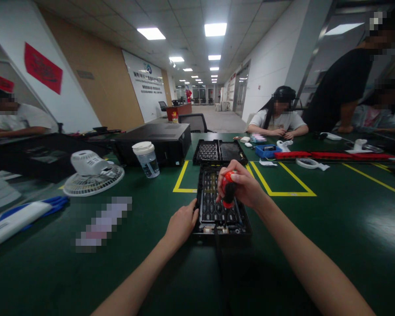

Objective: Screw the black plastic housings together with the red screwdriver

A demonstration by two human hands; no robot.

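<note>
A black rectangular tray-like unit (217,230) with rows of dark cells lies on the green table. My right hand (238,182) is wrapped round a red and black screwdriver (229,193), held upright with its thin shaft pointing down at the unit's near edge. Against the unit's left side rests my left hand (181,223); its fingers touch the rim and what lies under them, if anything, is hidden. Just beyond stands a second black case (232,151), opened, with similar cells in its left half.
A lidded cup (146,160), a white fan (94,173) and a large black box (156,140) stand left on the green table (145,272). A blue bin (266,151) and a white tape roll (307,163) are right. Other people sit or stand around the table.
</note>
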